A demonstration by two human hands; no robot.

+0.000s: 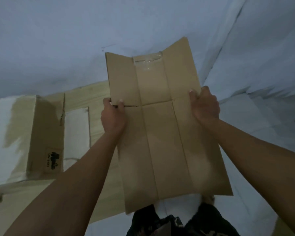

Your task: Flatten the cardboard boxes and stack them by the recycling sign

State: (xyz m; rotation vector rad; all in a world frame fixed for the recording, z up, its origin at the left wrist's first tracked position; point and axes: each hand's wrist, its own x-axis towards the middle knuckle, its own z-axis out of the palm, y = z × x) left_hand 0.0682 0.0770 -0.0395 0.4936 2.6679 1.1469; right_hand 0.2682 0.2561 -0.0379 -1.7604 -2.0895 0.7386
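I hold a flattened brown cardboard box (160, 126) in the air in front of me, its creased panels running away from me and clear tape on its far middle flap. My left hand (113, 116) grips its left edge at the slit between flaps and body. My right hand (205, 106) grips the right edge at the same height. On the floor to the left lie other flattened cardboard pieces (46, 133), one with a small black printed label. No recycling sign is visible.
The floor is covered with pale blue-grey sheeting (58, 40), folded and creased at the right (237, 40). White paper patches lie on the floor cardboard (77, 128). My dark patterned trousers (177, 222) show at the bottom.
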